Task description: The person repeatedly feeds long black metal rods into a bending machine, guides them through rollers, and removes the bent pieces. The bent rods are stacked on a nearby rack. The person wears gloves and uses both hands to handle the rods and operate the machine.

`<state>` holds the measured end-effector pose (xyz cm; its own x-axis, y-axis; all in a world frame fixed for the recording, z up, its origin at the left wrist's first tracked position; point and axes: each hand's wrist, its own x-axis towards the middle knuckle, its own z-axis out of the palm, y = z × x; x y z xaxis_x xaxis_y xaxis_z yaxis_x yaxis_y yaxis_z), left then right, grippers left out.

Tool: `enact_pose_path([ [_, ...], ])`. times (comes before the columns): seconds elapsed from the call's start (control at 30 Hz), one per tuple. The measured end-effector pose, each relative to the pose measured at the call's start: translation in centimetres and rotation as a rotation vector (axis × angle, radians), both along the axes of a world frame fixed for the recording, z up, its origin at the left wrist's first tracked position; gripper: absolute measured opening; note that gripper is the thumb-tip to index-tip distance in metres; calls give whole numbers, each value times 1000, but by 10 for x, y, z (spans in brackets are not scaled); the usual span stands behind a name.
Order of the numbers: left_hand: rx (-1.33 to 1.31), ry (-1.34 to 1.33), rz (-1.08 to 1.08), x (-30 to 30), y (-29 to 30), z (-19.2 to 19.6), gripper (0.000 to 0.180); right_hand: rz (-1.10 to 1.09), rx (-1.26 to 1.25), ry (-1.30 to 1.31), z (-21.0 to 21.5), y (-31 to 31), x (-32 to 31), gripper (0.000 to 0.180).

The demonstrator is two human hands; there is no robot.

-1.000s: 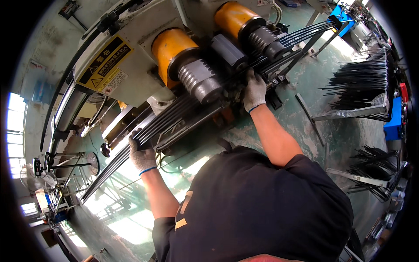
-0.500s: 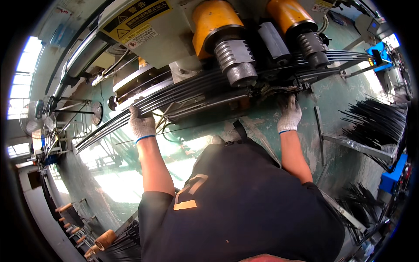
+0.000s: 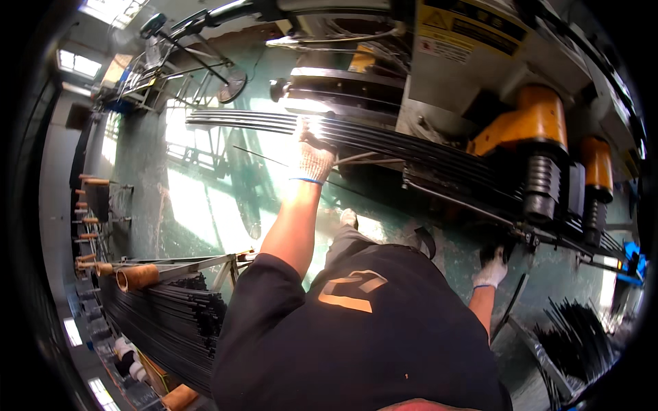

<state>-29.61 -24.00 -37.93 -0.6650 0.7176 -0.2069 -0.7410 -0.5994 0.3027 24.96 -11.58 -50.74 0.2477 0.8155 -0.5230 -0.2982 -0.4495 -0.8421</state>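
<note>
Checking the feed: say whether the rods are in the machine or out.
In: the rods run from the left hand into the rollers.

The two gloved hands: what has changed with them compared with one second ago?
The right hand let go of the black rods near the orange rollers and dropped lower. The left hand stays on the bundle, as before.

A glossy green-painted concrete floor carried everything, with bright window light reflected across it. On it stood a grey bending machine with orange roller housings, a metal rack with brown cardboard-tube arms bearing a stack of long black metal tubes, and a round pedestal fan. At the far right, a sloped steel stand held a loose heap of shorter black rods.
</note>
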Motion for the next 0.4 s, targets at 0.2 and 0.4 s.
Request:
enact_pose_path([
  [0.2, -200, -37, 260, -205, -104, 6, 53, -108, -155, -74, -79, -49, -9, 28],
  [0.4, -393, 101, 467, -390, -177, -7, 46, -111, -319, -50, -127, -117, -57, 34],
])
